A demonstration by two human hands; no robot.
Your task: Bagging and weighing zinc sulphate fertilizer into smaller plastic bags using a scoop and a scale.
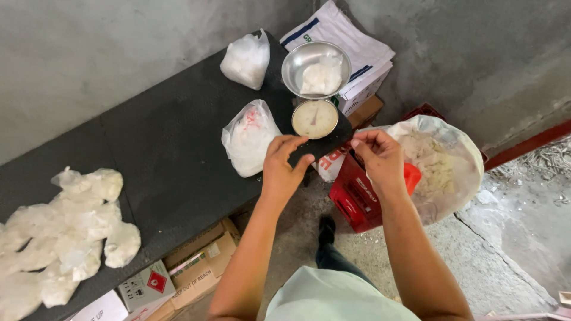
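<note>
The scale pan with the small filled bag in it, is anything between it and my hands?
Only the scale's round dial lies between the hands, left and right, and the pan holding the small bag. Nothing covers the pan.

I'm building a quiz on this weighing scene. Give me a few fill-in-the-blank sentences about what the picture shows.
1. The round metal pan on the dial scale holds a ____ plastic bag of white powder.
2. The large open sack of pale powder rests in a ____ plastic crate.
3. The pile of filled clear bags lies at the bench's ____ end.

Missing words: clear; red; left
</note>
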